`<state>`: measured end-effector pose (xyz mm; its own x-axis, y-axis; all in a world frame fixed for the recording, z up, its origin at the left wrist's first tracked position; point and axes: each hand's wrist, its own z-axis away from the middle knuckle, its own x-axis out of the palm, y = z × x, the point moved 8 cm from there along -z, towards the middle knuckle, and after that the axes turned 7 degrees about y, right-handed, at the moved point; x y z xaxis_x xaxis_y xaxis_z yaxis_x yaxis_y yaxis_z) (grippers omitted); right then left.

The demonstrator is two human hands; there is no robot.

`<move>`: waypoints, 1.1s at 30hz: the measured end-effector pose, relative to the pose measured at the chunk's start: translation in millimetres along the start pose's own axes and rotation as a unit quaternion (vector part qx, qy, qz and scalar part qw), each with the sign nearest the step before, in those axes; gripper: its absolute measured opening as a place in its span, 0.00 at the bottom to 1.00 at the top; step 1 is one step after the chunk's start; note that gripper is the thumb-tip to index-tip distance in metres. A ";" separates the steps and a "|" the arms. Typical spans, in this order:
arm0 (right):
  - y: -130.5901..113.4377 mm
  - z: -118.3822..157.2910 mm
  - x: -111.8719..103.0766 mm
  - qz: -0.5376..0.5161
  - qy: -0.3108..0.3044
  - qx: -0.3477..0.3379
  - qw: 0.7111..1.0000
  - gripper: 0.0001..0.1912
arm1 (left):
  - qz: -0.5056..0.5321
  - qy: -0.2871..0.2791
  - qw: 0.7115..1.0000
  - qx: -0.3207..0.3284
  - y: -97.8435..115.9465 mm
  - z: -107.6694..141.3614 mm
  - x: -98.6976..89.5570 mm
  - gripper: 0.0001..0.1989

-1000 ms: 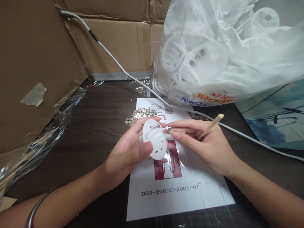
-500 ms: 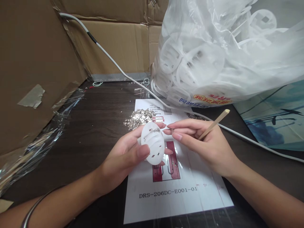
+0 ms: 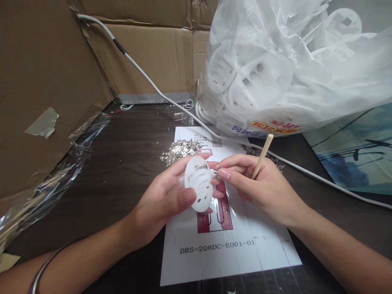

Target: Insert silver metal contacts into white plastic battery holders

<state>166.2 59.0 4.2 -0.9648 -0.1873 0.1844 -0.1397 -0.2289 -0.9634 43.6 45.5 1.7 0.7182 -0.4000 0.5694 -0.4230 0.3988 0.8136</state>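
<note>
My left hand grips an oval-looking white plastic part with slots and small square holes, thumb on its face and fingers behind. Just to its right, my right hand pinches a small coiled metal piece, perhaps a spring, between thumb and fingertips. A wooden stick is tucked in the same hand and points up. The metal piece is close to the part's right edge; whether they touch I cannot tell. Under both hands lies a printed sheet with a red picture.
A heap of small shiny metal pieces lies behind my left hand, and a darker heap behind my right. A big clear bag of white plastic parts fills the back right. A white cable crosses the table; cardboard walls the back and left.
The stick in my right hand has swung more upright. The pinched metal piece has turned and moved slightly left and down. The white part has shifted slightly right.
</note>
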 end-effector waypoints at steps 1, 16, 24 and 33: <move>1.2 -0.1 0.1 -0.014 -0.001 0.008 1.000 0.08 | -0.004 0.006 1.000 0.002 0.1 -0.3 -1.2 0.28; -1.6 -0.9 -8.1 0.084 0.039 0.013 0.996 0.05 | -0.023 -0.014 1.000 0.006 -0.8 1.5 -0.7 0.24; 7.2 5.7 4.8 0.100 -0.055 0.061 0.992 0.11 | -0.028 -0.030 0.999 0.012 0.1 -1.7 4.8 0.22; 9.7 8.2 10.0 0.122 -0.092 0.078 0.985 0.09 | -0.049 -0.020 0.999 -0.006 -6.3 2.0 2.9 0.25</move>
<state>156.9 47.0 -1.7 -0.9070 -0.4211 -0.0039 0.1415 -0.2961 -0.9446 47.3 40.2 -1.5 0.7335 -0.4698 0.4911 -0.3441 0.3664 0.8645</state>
